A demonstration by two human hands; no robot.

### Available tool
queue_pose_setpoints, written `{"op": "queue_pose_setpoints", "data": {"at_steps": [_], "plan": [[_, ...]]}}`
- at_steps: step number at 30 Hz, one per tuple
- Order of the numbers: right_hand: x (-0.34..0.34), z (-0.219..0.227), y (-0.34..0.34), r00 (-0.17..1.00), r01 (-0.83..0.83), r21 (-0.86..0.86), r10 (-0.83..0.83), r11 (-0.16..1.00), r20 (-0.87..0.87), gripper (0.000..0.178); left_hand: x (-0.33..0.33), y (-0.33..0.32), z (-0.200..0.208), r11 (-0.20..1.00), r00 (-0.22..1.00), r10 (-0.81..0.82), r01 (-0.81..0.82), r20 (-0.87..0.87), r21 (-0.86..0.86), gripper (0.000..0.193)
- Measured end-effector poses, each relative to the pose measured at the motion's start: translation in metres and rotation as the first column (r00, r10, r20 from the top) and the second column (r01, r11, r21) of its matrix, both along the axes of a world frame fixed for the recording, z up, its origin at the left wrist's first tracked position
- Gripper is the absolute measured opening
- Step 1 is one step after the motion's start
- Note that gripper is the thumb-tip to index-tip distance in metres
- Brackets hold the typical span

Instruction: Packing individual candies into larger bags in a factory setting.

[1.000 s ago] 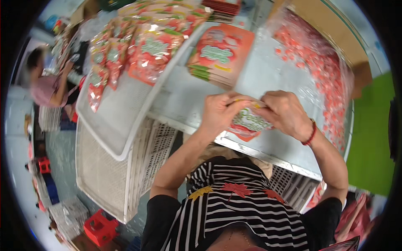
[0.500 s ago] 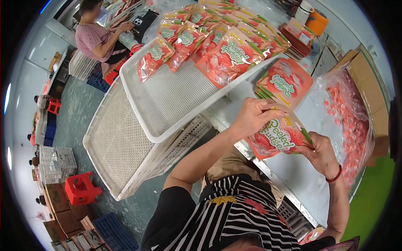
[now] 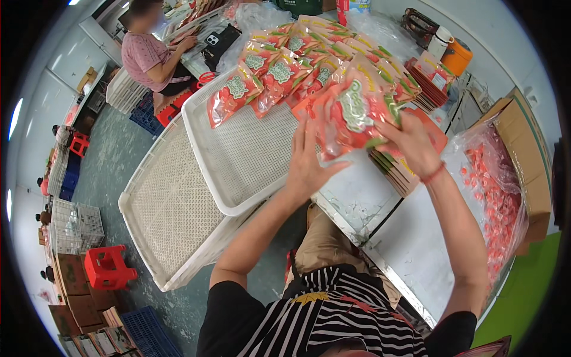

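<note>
My right hand (image 3: pixel 411 144) grips the lower right corner of a pink candy pouch (image 3: pixel 352 116), which is slightly blurred and tilted over the right side of a white mesh tray (image 3: pixel 253 152). Beside the pouch's left edge, my left hand (image 3: pixel 308 160) has its fingers stretched out; whether they touch the pouch, I cannot tell. Several filled pouches (image 3: pixel 237 89) lie overlapping at the far end of the tray. Below my right hand, a stack of flat pouches (image 3: pixel 395 172) rests on the metal table (image 3: pixel 351 193), partly covered by hand and pouch.
At the right, a cardboard box (image 3: pixel 529 143) holds a plastic bag of red-wrapped candies (image 3: pixel 491 208). A stack of mesh trays (image 3: pixel 172 202) stands at the left, near a red stool (image 3: pixel 110 268). A co-worker (image 3: pixel 148 56) sits at the far left. An orange container (image 3: pixel 457 58) stands at the back.
The pouch has gone from in front of me up and away to the tray's right side. My left hand has let go of it and spread its fingers; my right still grips it.
</note>
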State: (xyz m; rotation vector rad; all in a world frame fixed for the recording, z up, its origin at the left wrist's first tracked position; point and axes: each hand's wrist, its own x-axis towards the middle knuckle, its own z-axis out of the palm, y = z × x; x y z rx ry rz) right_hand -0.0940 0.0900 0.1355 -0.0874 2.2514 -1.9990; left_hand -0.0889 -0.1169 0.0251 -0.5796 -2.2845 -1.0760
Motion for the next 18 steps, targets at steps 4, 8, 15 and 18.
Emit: {"op": "queue_pose_setpoints", "data": {"at_steps": [4,8,15,18], "plan": [[-0.083,-0.062,-0.007,0.984,-0.047,0.166,0.017,0.985,0.180,0.018,-0.036,-0.023,-0.026,0.980,0.984,0.129,-0.108,0.122,-0.165,0.095],[-0.124,-0.074,-0.041,0.977,-0.106,0.477,0.001,0.873,0.215,0.018,-0.067,-0.044,-0.053,0.969,0.966,0.120,-0.064,0.229,-0.237,0.080],[-0.146,-0.066,-0.061,0.975,0.218,0.126,-0.221,0.968,0.014,0.050,-0.130,-0.043,-0.061,0.974,0.963,0.158,-0.115,0.220,-0.196,0.073],[-0.127,-0.090,-0.055,0.903,0.326,0.280,-0.210,0.903,-0.374,0.051,-0.129,-0.041,-0.068,0.964,0.966,0.190,-0.150,0.173,-0.220,0.072]]}}
